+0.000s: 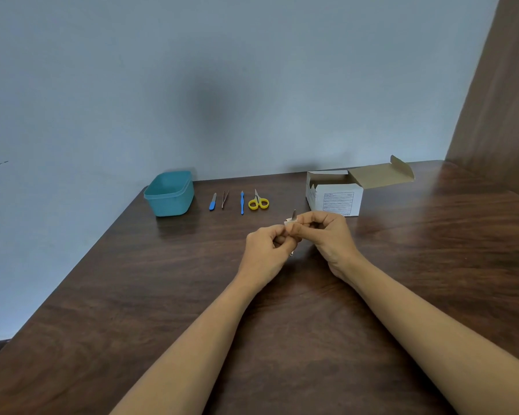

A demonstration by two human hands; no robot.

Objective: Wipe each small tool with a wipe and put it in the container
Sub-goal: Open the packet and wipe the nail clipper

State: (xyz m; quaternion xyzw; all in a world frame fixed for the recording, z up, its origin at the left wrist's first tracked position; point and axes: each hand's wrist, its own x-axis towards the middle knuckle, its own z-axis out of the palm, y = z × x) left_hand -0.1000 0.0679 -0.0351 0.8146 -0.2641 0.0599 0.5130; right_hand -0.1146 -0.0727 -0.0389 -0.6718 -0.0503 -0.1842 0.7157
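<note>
hands met above the middle of the dark wooden table (pixel 282 330). the left hand (pixel 267 245) curled its fingers round the lower part of a small metal tool (pixel 294 215), whose tip pointed up and away. the right hand (pixel 327 235) pinched a white wipe (pixel 288 223) against that tool just below the tip. further back lay a row, each piece apart: blue file (pixel 212 201), tweezers (pixel 224 199), blue-handled pick (pixel 242 202), yellow scissors (pixel 259 202). the teal container (pixel 170 194) stood left of the row, and an open cardboard box (pixel 334 194) stood right of it.
</note>
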